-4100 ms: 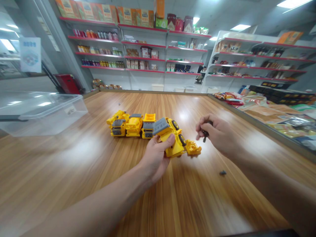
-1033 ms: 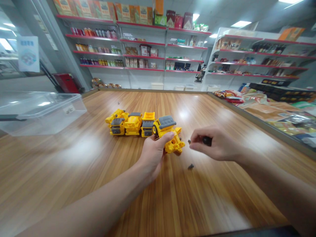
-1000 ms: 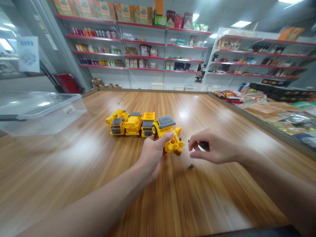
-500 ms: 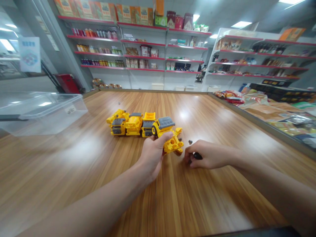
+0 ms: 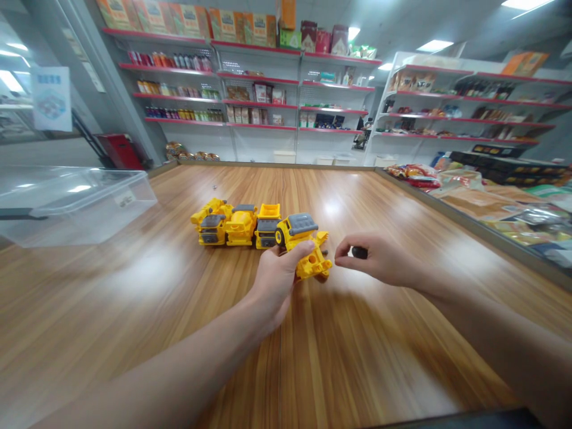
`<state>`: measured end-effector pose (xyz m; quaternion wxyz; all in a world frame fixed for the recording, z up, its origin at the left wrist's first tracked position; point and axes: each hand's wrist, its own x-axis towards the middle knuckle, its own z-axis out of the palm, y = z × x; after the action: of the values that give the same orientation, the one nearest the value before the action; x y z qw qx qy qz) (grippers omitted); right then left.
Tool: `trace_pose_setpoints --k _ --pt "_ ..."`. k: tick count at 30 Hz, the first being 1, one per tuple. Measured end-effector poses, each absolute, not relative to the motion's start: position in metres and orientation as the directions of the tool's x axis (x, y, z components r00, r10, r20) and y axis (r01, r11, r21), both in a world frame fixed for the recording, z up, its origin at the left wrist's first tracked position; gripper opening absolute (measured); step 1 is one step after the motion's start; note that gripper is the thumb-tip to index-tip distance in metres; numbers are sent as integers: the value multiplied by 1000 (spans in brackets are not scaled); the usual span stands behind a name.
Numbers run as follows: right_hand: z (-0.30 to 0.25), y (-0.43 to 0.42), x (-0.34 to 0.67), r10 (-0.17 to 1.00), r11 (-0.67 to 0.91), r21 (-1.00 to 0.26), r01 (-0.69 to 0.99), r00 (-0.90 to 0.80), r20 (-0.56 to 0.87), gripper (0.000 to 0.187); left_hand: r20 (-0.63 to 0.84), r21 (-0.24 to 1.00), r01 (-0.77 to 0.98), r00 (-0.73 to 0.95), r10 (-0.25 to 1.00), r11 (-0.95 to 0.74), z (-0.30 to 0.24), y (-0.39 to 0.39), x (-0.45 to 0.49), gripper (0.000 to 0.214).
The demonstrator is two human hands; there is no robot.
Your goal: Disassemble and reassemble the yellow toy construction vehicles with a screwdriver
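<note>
My left hand (image 5: 274, 283) is wrapped around a yellow toy construction truck (image 5: 301, 225) with a grey cab and a black wheel, holding it tilted above the wooden table. Just right of the truck, my right hand (image 5: 375, 256) is closed, its fingertips close to the truck's yellow underside. A small black object with a rounded end (image 5: 360, 252) shows within the right hand's curled fingers; the rest of it is hidden. Behind the left hand, yellow and grey toy trucks stand in a row: one with an arm (image 5: 212, 229), a mixer (image 5: 241, 225) and a dump truck (image 5: 268, 226).
A clear plastic bin (image 5: 111, 202) stands at the table's left. On the wooden table (image 5: 192, 333), a tiny part (image 5: 215, 187) lies far back. Packaged goods (image 5: 482, 202) fill the area to the right. Stocked shelves (image 5: 259, 74) rise behind.
My right hand has lifted off the table and moved up beside the truck. The small dark part seen on the table near it is no longer visible. The left hand has barely moved.
</note>
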<state>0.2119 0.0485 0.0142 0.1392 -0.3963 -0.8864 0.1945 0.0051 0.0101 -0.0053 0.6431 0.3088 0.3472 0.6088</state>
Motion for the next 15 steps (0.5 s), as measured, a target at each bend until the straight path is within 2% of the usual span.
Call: trace_pose_setpoints --k 3,6,10,15 --pt "22 39 206 800 576 -611 544 -530 283 22 -52 841 -536 44 998 68 -5 9 7 28" --pt "25 30 202 813 558 -685 468 -474 338 22 -65 851 -516 86 994 100 -7 8 7 37" --pt "22 24 197 787 581 -688 436 -515 339 17 -30 852 -511 166 986 112 -12 6 8 41" --pt "20 21 188 710 669 -627 400 -594 379 7 3 862 -497 195 981 97 -15 6 9 38"
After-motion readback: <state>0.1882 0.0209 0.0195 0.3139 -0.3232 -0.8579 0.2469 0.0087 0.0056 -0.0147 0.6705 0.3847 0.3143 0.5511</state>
